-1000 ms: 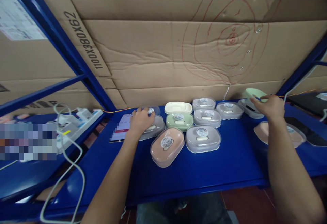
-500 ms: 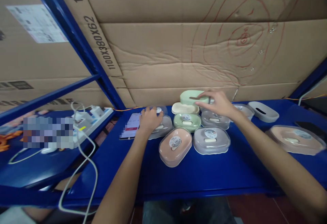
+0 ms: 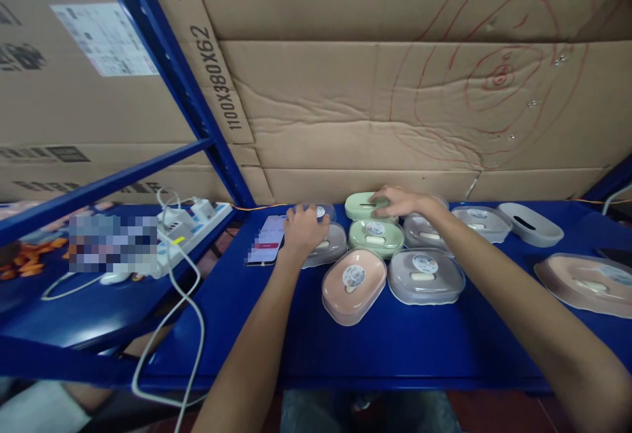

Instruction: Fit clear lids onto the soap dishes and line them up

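A blue metal shelf [image 3: 395,347] is backing onto a wall of flattened cardboard [image 3: 375,104], with a white power strip [image 3: 190,226] lying on the neighbouring shelf to the left. The left hand [image 3: 305,229] is resting palm-down, fingers loosely curled, on a grey lidded soap box [image 3: 332,247] beside a phone [image 3: 266,247]. The right hand [image 3: 399,201] is gripping a green soap-dish tray [image 3: 363,205] (at the back row, touching a stack beneath). 2 boxes, pink [image 3: 353,285] and grey [image 3: 425,276], are sitting nearest the front edge, with bare shelf lying before them.
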`<act>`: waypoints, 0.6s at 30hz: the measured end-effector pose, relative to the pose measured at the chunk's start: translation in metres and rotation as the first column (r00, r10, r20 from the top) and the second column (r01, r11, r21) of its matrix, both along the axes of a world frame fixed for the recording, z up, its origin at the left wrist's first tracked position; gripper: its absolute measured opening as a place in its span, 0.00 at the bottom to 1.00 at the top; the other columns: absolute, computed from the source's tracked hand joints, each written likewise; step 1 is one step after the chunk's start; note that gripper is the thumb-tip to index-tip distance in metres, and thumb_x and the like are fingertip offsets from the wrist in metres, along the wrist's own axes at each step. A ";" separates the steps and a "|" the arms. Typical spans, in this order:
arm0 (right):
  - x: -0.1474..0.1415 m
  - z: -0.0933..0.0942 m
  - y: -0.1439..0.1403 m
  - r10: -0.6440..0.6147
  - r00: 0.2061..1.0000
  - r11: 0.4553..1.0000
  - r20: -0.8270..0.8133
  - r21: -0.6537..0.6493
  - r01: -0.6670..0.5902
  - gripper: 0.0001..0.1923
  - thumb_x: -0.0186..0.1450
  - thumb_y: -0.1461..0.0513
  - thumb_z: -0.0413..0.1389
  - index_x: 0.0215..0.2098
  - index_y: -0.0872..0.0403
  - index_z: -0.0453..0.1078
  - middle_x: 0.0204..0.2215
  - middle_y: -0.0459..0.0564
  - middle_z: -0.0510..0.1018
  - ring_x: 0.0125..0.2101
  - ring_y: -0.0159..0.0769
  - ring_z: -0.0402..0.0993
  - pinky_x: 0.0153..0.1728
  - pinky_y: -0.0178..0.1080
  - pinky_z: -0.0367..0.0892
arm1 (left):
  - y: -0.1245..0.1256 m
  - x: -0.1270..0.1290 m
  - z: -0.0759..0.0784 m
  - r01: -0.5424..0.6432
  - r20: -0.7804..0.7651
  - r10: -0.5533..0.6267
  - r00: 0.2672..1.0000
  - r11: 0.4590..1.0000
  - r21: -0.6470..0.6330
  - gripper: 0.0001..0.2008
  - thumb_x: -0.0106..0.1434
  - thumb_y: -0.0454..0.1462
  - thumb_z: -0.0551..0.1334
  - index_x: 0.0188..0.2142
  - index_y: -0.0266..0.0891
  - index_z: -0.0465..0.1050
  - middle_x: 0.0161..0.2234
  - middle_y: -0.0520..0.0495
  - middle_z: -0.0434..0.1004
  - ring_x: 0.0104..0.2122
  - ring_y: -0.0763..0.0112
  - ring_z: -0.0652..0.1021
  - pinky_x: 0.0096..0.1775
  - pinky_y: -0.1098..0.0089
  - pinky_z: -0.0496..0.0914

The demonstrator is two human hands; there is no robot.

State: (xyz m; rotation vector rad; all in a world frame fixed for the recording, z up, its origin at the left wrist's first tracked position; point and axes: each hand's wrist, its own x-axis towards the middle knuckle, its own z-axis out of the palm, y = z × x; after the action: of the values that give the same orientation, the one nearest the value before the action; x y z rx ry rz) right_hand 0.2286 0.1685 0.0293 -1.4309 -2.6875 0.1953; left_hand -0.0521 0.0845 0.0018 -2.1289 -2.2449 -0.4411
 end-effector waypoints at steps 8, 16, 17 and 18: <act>0.009 0.007 0.018 0.048 0.996 0.995 0.081 -0.094 -0.040 0.36 0.56 0.56 0.73 0.63 0.48 0.79 0.57 0.56 0.83 0.57 0.55 0.81 0.55 0.45 0.75 | -0.001 0.001 0.000 -0.004 0.009 0.004 1.000 1.000 -0.005 0.27 0.75 0.48 0.56 0.64 0.35 0.77 0.64 0.26 0.75 0.65 0.34 0.72 0.60 0.45 0.70; 0.018 -0.009 0.022 0.059 0.997 0.997 0.042 -0.061 -0.057 0.41 0.55 0.56 0.75 0.66 0.48 0.76 0.57 0.56 0.81 0.57 0.54 0.79 0.57 0.46 0.73 | 0.001 0.000 -0.002 -0.010 0.011 0.010 1.000 1.000 0.002 0.26 0.75 0.49 0.56 0.62 0.37 0.79 0.62 0.26 0.76 0.64 0.35 0.73 0.60 0.45 0.70; 0.019 -0.011 0.020 0.066 0.997 0.997 0.028 -0.050 -0.064 0.40 0.56 0.57 0.74 0.66 0.48 0.76 0.57 0.56 0.81 0.57 0.53 0.78 0.58 0.46 0.73 | 0.001 0.000 -0.002 -0.011 0.012 0.011 1.000 1.000 0.002 0.26 0.75 0.49 0.56 0.62 0.37 0.79 0.62 0.26 0.76 0.64 0.35 0.73 0.60 0.45 0.70; 0.020 -0.012 0.018 0.073 0.997 0.997 0.015 -0.039 -0.072 0.40 0.56 0.57 0.74 0.66 0.48 0.76 0.57 0.55 0.81 0.58 0.53 0.78 0.59 0.46 0.73 | 0.001 0.000 -0.002 -0.011 0.013 0.011 1.000 1.000 0.002 0.26 0.75 0.49 0.56 0.62 0.37 0.79 0.63 0.26 0.76 0.64 0.35 0.73 0.60 0.44 0.70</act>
State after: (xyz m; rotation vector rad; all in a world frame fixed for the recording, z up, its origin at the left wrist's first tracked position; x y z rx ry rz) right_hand 0.2489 0.1870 0.0176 -1.3517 -2.7665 0.2431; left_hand -0.0521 0.0859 0.0000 -2.1174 -2.2608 -0.4589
